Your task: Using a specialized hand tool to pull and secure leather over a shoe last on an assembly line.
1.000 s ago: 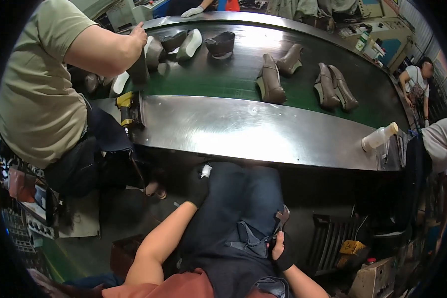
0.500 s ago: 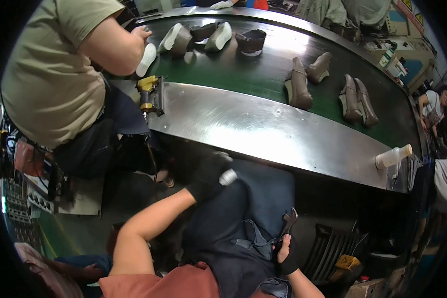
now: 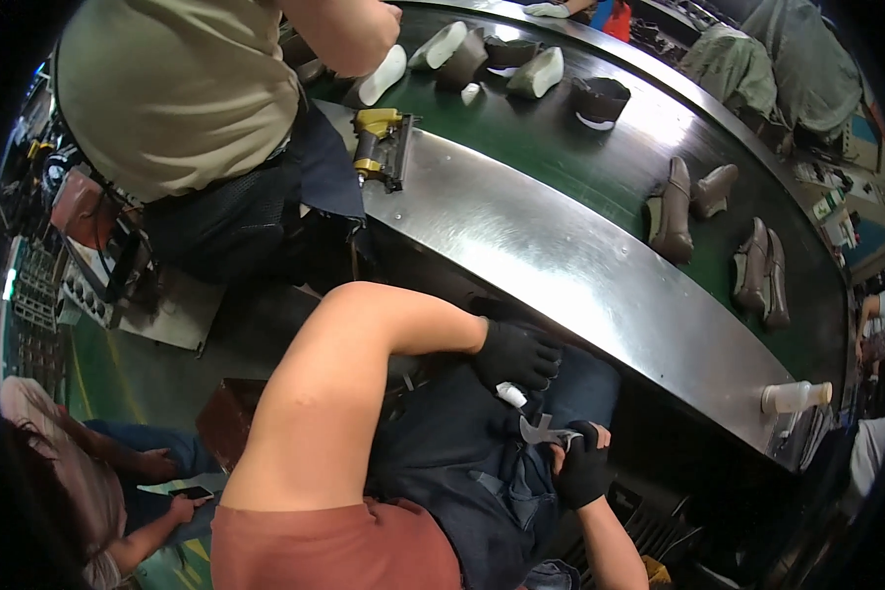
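Over my lap, my left hand (image 3: 521, 359) is in a black glove, with a white wrapping (image 3: 510, 395) at the thumb. Its fingers are slightly bent and apart from the thumb, and nothing shows in them. Just nearer and to the right, my right hand (image 3: 585, 464), in a black glove with bare fingertips, grips metal pincers (image 3: 539, 431) by the handle. Their curved head points left, a little below my left hand, not touching it. Below lies the dark apron (image 3: 433, 472) across my legs.
Ahead runs a green conveyor (image 3: 560, 162) with a steel edge (image 3: 521, 236), carrying brown shoes (image 3: 673, 211) and white-soled ones (image 3: 538, 74). A yellow pneumatic stapler (image 3: 379, 147) and a plastic bottle (image 3: 796, 397) lie on the edge. A co-worker (image 3: 177, 98) stands at left; another person (image 3: 79, 482) sits behind.
My left hand has come right and nearer to my right hand. The pincers have turned from pointing away to pointing left. The whole view has swung left.
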`<state>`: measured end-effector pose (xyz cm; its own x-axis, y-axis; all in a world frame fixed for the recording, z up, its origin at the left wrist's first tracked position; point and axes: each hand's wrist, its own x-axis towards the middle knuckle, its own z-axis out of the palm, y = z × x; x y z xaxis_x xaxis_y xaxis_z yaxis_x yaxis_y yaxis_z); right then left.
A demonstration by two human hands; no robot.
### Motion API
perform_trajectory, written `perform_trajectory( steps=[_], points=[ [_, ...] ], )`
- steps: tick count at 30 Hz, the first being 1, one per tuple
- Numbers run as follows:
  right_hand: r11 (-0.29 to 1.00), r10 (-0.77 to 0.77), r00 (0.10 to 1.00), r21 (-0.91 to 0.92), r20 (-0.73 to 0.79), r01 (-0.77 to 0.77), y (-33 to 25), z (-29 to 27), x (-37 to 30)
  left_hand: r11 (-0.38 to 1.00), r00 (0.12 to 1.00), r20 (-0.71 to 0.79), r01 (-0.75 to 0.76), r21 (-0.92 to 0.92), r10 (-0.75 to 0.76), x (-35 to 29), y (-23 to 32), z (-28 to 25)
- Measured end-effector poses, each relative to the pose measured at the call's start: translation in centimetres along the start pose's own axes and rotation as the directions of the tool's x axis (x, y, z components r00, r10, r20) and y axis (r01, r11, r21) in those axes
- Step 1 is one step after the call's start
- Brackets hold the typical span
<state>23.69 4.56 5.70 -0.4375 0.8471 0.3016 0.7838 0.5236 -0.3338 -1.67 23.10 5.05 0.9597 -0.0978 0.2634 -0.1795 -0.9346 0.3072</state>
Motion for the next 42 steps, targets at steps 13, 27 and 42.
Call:
perform_trajectory(
  steps=[13, 27, 42],
  points=[
    [0.923, -0.384, 0.923, 0.03, 0.02, 0.384, 6.0, 0.9, 2.7, 0.997, 0.997, -0.018, 0.069, 0.018, -0.068, -0.8, -1.1, 1.7],
    [0.977, -0.208, 0.978, 0.045, -0.01, 0.208, 4.1, 1.1, 1.5, 0.992, 0.993, 0.006, 0.117, -0.041, -0.117, -1.6, -1.4, 2.6],
    [0.981, -0.194, 0.981, 0.013, -0.005, 0.194, 3.5, 1.6, 2.5, 0.995, 0.995, 0.016, 0.101, -0.021, -0.101, -2.6, -2.4, 1.6]
  ],
)
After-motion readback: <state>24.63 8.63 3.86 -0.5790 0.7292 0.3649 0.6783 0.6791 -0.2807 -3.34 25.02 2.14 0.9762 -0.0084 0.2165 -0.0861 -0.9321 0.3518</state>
